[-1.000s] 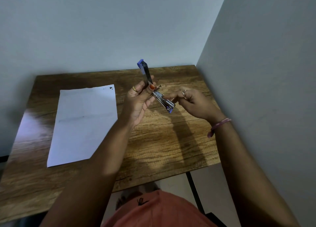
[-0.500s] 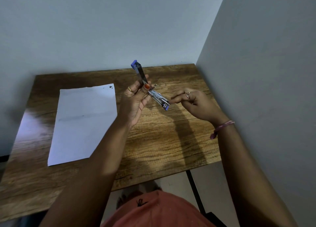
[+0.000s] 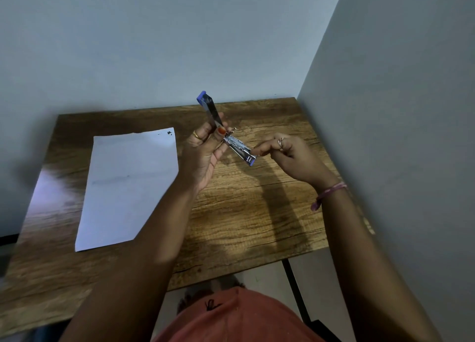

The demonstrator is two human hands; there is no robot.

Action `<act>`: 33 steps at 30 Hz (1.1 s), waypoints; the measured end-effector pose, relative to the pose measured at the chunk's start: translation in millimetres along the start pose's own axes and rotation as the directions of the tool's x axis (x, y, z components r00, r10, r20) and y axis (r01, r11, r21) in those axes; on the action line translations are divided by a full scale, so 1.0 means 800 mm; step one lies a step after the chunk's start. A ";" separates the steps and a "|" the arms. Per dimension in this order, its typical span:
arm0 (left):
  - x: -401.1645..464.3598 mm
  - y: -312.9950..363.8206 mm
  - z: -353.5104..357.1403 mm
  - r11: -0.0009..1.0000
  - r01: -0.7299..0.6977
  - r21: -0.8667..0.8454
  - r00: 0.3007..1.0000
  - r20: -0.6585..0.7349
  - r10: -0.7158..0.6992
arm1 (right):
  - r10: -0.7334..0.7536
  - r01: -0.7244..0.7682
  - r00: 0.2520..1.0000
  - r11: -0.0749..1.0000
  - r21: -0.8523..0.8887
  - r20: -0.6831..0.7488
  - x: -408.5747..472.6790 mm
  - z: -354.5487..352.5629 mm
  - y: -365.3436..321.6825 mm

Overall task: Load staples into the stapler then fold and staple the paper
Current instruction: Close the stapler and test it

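A small blue and silver stapler [image 3: 237, 150] is held above the table, hinged wide open: its blue-tipped top arm points up and away, its metal staple channel slants down to the right. My left hand [image 3: 203, 156] grips it at the hinge, thumb on top. My right hand [image 3: 288, 153] is beside the channel's front end, its pinched fingertips touching the tip; I cannot tell whether they hold staples. A white sheet of paper [image 3: 128, 184] lies flat on the table to the left, apart from both hands.
The wooden table [image 3: 244, 220] stands in a corner, with a grey wall behind and another close on the right. Its front edge runs just beyond my orange clothing, and a black table leg shows below it.
The stapler and my left hand tilted slightly left and back. My right hand drew off the channel toward its front tip.
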State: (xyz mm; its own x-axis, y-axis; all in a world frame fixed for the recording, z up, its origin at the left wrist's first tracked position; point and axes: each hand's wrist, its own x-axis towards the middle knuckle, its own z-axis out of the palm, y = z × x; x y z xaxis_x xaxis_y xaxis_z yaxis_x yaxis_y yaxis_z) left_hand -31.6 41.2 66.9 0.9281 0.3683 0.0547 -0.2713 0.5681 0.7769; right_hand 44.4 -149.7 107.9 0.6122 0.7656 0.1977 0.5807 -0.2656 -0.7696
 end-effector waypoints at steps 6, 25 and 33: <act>0.001 -0.004 -0.001 1.000 -0.003 -0.029 1.000 -0.021 0.003 | 0.101 -0.095 0.995 0.975 0.201 -0.023 0.002 0.002 0.002; -0.006 -0.033 0.000 0.995 0.086 -0.058 0.996 0.025 -0.085 | 0.525 -0.586 0.810 0.709 0.392 0.262 0.038 0.029 -0.003; -0.006 -0.038 -0.003 0.996 0.069 -0.064 0.998 0.013 -0.069 | 0.512 -0.599 0.801 0.673 0.435 0.311 0.035 0.028 0.004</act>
State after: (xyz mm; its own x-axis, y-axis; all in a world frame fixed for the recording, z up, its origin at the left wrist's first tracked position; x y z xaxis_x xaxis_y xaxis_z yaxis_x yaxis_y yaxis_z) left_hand -28.6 23.8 42.0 0.9476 0.3193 0.0091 -0.2221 0.6382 0.7371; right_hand 51.3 -115.8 97.4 0.6209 0.6591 -0.4244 -0.2091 -0.3825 -0.9000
